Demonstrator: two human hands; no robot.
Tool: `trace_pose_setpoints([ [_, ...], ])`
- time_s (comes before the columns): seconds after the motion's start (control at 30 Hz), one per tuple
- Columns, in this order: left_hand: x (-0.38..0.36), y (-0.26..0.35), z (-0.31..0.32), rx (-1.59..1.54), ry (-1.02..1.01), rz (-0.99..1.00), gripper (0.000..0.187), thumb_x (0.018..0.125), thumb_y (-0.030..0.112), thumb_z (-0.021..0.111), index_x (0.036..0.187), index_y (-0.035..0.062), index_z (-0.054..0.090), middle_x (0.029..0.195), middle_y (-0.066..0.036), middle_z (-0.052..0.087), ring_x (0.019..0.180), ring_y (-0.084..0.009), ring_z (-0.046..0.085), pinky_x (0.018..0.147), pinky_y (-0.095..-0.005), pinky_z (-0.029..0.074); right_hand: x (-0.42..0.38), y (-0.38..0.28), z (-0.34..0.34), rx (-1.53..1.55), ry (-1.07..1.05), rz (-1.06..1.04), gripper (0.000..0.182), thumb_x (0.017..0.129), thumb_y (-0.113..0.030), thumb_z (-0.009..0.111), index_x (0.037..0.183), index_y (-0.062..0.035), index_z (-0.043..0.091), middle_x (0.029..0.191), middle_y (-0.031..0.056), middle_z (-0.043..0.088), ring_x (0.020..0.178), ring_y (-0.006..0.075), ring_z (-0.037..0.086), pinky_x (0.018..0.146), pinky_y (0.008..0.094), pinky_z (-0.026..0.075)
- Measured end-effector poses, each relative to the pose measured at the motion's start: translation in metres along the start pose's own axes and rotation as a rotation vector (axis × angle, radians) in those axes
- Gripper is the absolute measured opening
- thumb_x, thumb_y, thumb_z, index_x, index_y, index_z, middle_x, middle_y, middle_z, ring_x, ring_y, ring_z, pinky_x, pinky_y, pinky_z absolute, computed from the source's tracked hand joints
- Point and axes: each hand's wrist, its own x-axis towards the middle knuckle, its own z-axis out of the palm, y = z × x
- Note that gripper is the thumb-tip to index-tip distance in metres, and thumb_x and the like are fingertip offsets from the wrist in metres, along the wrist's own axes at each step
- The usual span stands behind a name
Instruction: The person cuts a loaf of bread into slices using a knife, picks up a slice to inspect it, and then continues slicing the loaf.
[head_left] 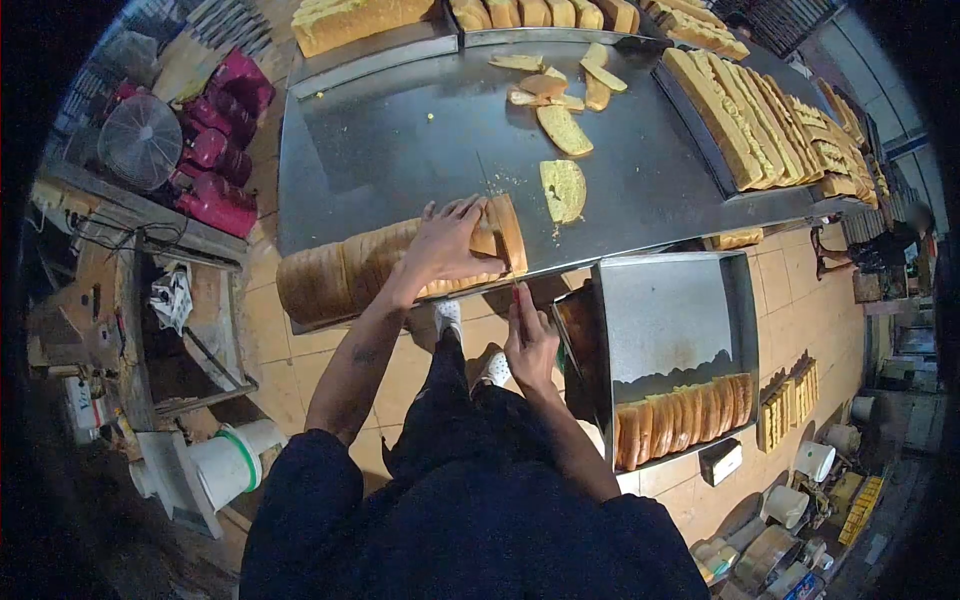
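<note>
A long browned loaf (345,268), marked across by many slice lines, lies along the near edge of the dark metal table (370,150). My left hand (445,242) lies over its right end, fingers curled round the bread. In my right hand (532,345), just off the table edge, is the handle of a knife (516,294). Its thin blade runs up into the loaf's right end, mostly hidden by bread. A slice (510,232) stands at that end, right of my left fingers. Farther right, a cut end piece (563,191) lies flat among crumbs.
Bread offcuts (563,130) are scattered at the table's back. Sliced loaves fill a tray (690,125) at the right. Below the table edge, a metal tray (752,330) holds a row of browned bread (685,420). A fan (140,142) stands left; another person (885,245) is far right.
</note>
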Motion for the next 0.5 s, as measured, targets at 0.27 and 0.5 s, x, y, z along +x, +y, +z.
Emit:
trace_pose_setpoints([
  [0.27, -0.001, -0.002, 0.003, -0.011, 0.044, 0.016, 0.119, 0.061, 0.065, 0.078, 0.15, -0.0012, 0.034, 0.152, -0.019, 0.041, 0.138, -0.0387, 0.041, 0.118, -0.0555, 0.024, -0.026, -0.011, -0.017, -0.118, -0.063, 0.06, 0.049, 0.096, -0.008, 0.06, 0.144, -0.0141, 0.052, 0.089, 0.0224, 0.064, 0.078, 0.0352, 0.065, 0.065, 0.0418, 0.053],
  [0.5, 0.004, -0.004, 0.0, -0.006, 0.024, 0.019, 0.117, 0.06, 0.066, 0.075, 0.149, -0.0003, 0.036, 0.154, -0.018, 0.039, 0.141, -0.0359, 0.04, 0.116, -0.0622, 0.024, -0.035, -0.004, -0.018, -0.13, -0.023, 0.063, 0.048, 0.096, -0.014, 0.063, 0.142, -0.0162, 0.054, 0.09, 0.0232, 0.068, 0.07, 0.0332, 0.067, 0.06, 0.0416, 0.053],
])
